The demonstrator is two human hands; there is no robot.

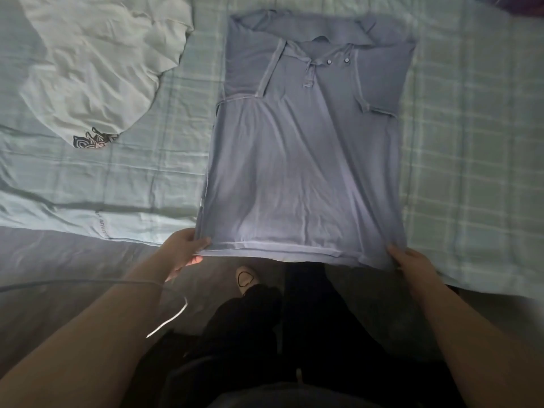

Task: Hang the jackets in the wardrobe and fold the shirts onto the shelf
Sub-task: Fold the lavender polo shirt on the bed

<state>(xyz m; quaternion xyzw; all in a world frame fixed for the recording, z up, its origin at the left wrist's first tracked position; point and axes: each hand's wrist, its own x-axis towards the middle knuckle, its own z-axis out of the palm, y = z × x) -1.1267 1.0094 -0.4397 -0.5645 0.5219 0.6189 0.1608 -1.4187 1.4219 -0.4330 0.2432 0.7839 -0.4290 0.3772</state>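
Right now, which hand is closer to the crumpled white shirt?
Left. The left hand grips the blue shirt's hem corner on the white shirt's side. The right hand grips the opposite hem corner, with the whole blue shirt between it and the white shirt.

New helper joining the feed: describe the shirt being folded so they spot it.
Find the bed with the pale checked cover. On it lies the blue shirt, near hem held by the left hand and right hand. Unlike the crumpled white garment beside it, it lies flat and has collar buttons.
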